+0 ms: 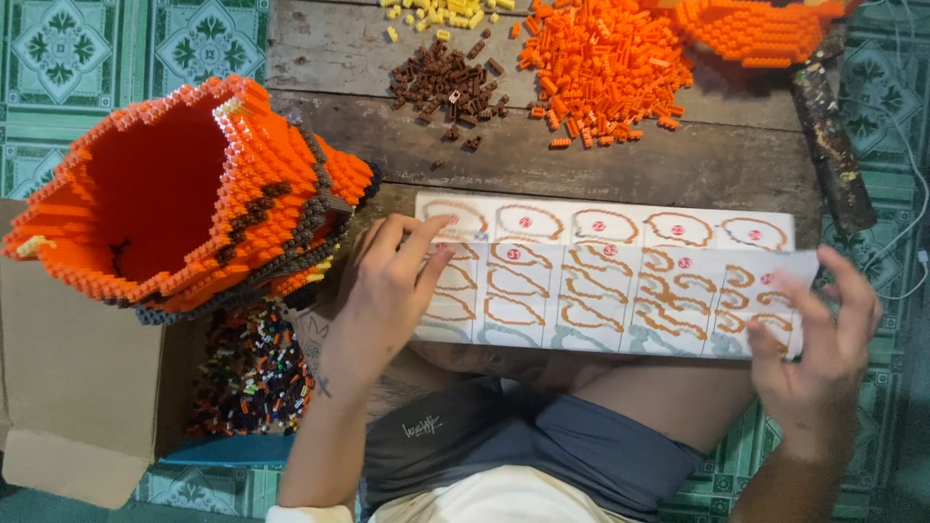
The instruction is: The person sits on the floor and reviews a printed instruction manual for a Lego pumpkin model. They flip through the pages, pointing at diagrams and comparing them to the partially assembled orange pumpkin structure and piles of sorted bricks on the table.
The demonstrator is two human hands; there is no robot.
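Both hands, left (387, 291) and right (814, 344), pinch the instruction sheet (620, 281); left of it, a cardboard box (77, 387) holds mixed bricks (254, 373).

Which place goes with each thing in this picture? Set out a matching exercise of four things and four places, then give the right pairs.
Things
1. large hollow orange brick-built model
2. heap of loose small brown bricks
3. long white instruction sheet with orange diagrams
4. mixed small coloured bricks

Places
A. held between the left hand and the right hand
B. inside the cardboard box, lower left
C. on the wooden board, left of the loose orange heap
D. at the left, above the box

Pairs: 1-D, 2-C, 3-A, 4-B
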